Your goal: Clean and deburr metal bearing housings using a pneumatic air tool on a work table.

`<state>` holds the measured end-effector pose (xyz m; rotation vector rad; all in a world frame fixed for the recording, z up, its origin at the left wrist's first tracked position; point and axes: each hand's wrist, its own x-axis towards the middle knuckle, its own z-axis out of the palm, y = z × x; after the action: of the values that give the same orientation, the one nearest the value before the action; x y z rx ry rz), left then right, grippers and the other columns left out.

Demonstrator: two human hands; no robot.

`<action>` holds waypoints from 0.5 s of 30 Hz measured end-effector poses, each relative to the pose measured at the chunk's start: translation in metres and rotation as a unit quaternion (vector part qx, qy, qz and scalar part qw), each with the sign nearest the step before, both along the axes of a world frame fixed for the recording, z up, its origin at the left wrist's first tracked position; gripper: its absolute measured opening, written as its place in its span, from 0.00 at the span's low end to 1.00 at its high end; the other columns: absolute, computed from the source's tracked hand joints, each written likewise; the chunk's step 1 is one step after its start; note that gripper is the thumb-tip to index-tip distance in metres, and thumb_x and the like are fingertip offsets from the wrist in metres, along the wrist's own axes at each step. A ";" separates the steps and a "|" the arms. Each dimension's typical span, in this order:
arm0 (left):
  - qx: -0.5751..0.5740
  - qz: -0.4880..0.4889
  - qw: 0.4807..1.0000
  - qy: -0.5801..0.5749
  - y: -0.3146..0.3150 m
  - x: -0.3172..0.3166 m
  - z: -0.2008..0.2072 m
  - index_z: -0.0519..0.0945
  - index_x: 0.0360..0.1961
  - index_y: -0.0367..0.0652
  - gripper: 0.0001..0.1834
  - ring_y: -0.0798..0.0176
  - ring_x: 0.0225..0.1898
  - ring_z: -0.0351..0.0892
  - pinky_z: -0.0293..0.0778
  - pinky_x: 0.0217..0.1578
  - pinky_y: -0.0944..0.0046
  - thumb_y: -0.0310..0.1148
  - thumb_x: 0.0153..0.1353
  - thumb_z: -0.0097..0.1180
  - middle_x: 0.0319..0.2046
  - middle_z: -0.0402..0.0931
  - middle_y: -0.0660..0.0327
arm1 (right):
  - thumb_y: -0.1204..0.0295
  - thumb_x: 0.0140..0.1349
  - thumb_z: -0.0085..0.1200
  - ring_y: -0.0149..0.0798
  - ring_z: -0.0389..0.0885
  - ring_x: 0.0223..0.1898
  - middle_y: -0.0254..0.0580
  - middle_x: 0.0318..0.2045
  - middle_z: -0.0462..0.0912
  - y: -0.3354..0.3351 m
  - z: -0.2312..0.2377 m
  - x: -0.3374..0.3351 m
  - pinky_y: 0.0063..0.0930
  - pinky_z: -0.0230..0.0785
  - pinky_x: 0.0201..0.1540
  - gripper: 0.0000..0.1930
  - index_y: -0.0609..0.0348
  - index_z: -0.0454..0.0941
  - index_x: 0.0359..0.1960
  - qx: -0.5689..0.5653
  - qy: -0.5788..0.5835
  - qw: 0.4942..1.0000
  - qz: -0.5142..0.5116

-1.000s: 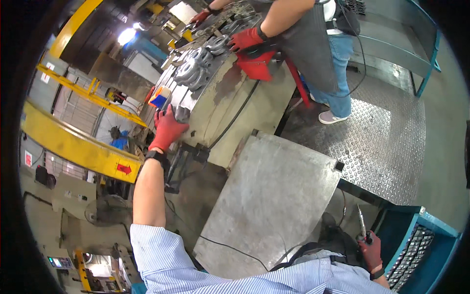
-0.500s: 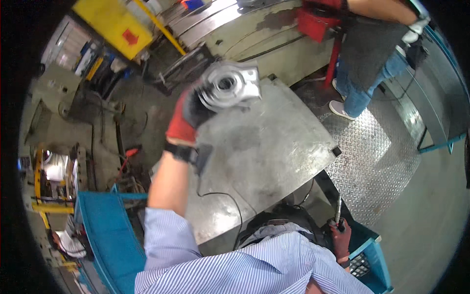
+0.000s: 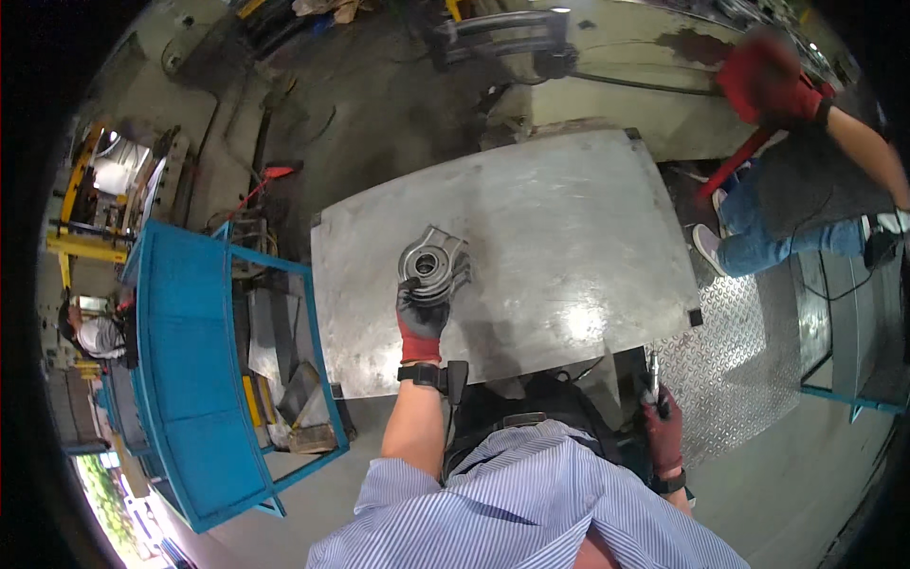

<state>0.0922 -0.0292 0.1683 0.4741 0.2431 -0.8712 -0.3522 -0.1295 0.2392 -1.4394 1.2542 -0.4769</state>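
Observation:
My left hand (image 3: 421,324), in a red and dark-grey glove, grips the near rim of a round silver metal housing (image 3: 438,248). This part has a ringed bore in its middle and an angular lug on the far side. It is over the left half of the grey metal table (image 3: 559,247); whether it rests there or hangs just above, I cannot tell. My right hand (image 3: 663,434), gloved too, is low at my right side beyond the table's near edge. Its fingers wrap a slim silver rod-like tool (image 3: 653,372) that points away from me.
On the left stands a blue metal frame cart (image 3: 194,379), with boards and scraps beside it. At the far right, a person (image 3: 806,190) in red gloves stands by a treadplate floor panel (image 3: 735,351). A machine bed (image 3: 626,81) runs behind the table.
My left hand has brought the housing nearer to me and down toward the table. The view has turned. My right hand still holds the rod-like tool at my side.

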 end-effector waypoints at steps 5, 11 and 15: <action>-0.059 -0.010 0.998 0.011 0.031 0.024 -0.051 0.75 0.49 0.38 0.19 0.55 0.47 0.78 0.72 0.52 0.54 0.33 0.57 0.51 0.46 0.78 0.55 | 0.75 0.61 0.55 0.28 0.75 0.34 0.36 0.34 0.80 0.030 0.016 0.051 0.25 0.69 0.39 0.22 0.63 0.70 0.58 0.001 -0.012 0.999 0.035; 0.276 -0.228 0.930 -0.084 0.072 0.020 -0.026 0.78 0.38 0.40 0.17 0.63 0.30 0.81 0.78 0.31 0.63 0.45 0.61 0.56 0.31 0.80 0.58 | 0.79 0.59 0.53 0.30 0.76 0.44 0.41 0.41 0.81 0.089 0.014 0.122 0.28 0.67 0.50 0.21 0.63 0.70 0.56 -0.039 -0.020 0.998 0.045; 0.411 -0.399 0.731 -0.370 0.103 0.058 -0.024 0.77 0.35 0.35 0.22 0.61 0.26 0.79 0.75 0.29 0.61 0.49 0.60 0.57 0.26 0.77 0.54 | 0.78 0.58 0.53 0.31 0.77 0.42 0.42 0.38 0.82 0.133 0.002 0.165 0.27 0.68 0.48 0.19 0.63 0.72 0.53 0.002 -0.010 1.000 0.009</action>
<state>0.1503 0.0739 0.1438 1.8167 -0.3933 -1.3060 -0.1868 0.0032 0.2414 -1.4384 1.2240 -0.4764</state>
